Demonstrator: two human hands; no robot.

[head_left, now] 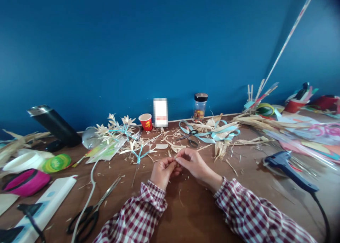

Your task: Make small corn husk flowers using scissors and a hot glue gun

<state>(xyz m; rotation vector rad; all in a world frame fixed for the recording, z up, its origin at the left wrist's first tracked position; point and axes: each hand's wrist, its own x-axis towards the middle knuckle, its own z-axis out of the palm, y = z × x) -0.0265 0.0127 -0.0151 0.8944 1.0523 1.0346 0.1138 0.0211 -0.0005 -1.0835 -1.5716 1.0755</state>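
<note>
My left hand [164, 170] and my right hand [193, 163] meet at the middle of the brown table, fingertips pinched together. Whatever lies between them is too small to make out. Just behind my hands are dry husk scraps [175, 147]. To their left lies a small husk flower stem wrapped in light blue [139, 152], and a larger bunch of pale husk flowers [124, 124] is behind it. Black-handled scissors [91, 214] rest on the table left of my left sleeve. A smaller pair of dark scissors [191, 139] lies behind my right hand.
A blue glue gun [290, 170] lies at right with its cord. At left are a white power strip [50, 204], a pink band [28, 182] and a tilted black flask [57, 124]. A red paper cup [146, 122], a lidded jar [200, 106] and blue ribbon [231, 135] stand or lie toward the wall.
</note>
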